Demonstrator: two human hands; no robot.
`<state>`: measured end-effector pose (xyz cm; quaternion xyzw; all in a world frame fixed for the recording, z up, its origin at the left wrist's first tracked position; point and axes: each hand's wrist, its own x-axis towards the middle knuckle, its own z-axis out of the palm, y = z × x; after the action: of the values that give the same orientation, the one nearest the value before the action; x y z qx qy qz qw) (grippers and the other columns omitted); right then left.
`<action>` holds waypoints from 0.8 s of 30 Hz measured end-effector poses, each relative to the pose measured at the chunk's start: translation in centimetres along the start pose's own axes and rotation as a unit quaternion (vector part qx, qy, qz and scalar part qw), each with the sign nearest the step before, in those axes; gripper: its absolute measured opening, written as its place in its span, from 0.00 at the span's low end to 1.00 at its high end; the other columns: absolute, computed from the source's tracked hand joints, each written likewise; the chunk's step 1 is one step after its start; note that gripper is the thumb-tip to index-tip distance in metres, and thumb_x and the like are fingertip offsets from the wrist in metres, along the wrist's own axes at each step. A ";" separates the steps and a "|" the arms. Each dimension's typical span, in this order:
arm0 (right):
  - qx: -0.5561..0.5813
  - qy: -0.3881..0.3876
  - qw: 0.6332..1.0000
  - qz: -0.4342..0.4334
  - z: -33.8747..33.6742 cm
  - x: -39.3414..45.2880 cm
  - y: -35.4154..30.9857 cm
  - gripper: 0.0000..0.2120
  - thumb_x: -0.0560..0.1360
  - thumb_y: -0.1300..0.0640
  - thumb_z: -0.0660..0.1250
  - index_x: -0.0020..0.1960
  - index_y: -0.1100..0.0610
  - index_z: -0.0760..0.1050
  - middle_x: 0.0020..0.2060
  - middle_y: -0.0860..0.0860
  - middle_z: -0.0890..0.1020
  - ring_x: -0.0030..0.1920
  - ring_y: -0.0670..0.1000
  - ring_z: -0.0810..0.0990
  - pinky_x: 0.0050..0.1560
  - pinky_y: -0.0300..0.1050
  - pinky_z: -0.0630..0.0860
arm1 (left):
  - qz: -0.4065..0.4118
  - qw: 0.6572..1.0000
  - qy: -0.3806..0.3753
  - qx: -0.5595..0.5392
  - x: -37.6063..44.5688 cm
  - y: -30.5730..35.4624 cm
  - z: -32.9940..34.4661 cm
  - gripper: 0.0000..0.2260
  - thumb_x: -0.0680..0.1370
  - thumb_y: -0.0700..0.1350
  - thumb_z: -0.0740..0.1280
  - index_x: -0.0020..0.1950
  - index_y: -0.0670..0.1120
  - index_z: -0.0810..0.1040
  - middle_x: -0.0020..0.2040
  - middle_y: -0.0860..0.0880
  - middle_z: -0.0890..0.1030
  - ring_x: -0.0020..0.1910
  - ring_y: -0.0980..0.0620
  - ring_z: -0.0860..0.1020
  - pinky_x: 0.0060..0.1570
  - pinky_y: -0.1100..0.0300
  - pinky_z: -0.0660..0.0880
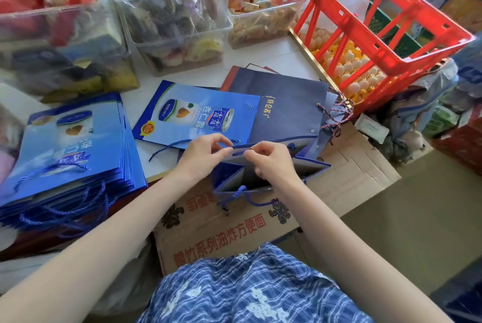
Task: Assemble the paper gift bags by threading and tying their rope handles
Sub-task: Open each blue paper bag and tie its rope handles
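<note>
White tabletop (273,59) fills the upper view, crowded with clear plastic bins of wrapped snacks (172,17) and a red crate (365,22) at right over trays of eggs (349,67). We see a stack of finished blue gift bags (70,155) lying flat at left, rope handles hanging off the near edge. One flat blue bag (198,114) lies mid-table beside a dark navy bag (289,106) with a multicoloured cord. Below them a printed cardboard box (221,226) sits against the table. We hold an open blue bag (310,166) over that box, mouth facing up. Left hand (203,155) pinches the bag's far top rim, fingers curled. Right hand (271,161) pinches the same rim just beside it, fingertips nearly touching the left's. A blue rope handle (240,193) hangs from the near rim. A loose blue rope end (167,146) trails left of the left hand.
</note>
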<state>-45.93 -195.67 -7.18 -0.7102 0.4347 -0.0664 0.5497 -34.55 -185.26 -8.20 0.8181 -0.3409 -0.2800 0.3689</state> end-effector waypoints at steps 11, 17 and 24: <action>0.246 -0.131 0.960 -0.024 -3.2 0.5 0.0 0.03 0.74 0.65 0.67 0.46 0.63 0.79 0.40 0.55 0.82 0.43 0.50 0.81 0.48 0.39 0.79 | -0.070 0.993 -0.082 -0.041 2.2 2.3 -0.1 0.17 0.79 0.55 0.60 0.42 0.50 0.85 0.45 0.49 0.82 0.49 0.54 0.77 0.53 0.61 0.71; 0.025 -0.206 0.975 -0.084 -4.6 0.9 -0.8 0.02 0.73 0.64 0.69 0.46 0.61 0.80 0.43 0.58 0.83 0.42 0.48 0.81 0.46 0.33 0.76 | -0.172 0.974 -0.076 -0.123 2.9 2.9 0.2 0.07 0.70 0.49 0.74 0.40 0.45 0.83 0.41 0.48 0.78 0.46 0.50 0.74 0.39 0.60 0.70; 0.061 -0.123 0.991 0.003 -4.7 2.3 -1.7 0.01 0.73 0.64 0.69 0.44 0.60 0.79 0.39 0.56 0.82 0.40 0.50 0.81 0.41 0.37 0.80 | 0.275 0.935 0.121 0.188 1.2 2.0 1.5 0.04 0.72 0.35 0.71 0.44 0.39 0.77 0.47 0.42 0.74 0.37 0.50 0.75 0.38 0.61 0.72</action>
<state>-46.31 -200.66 -4.85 -0.6769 0.3608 -0.0037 0.6416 -35.57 -187.80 -7.67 0.7746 -0.5515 0.0030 0.3096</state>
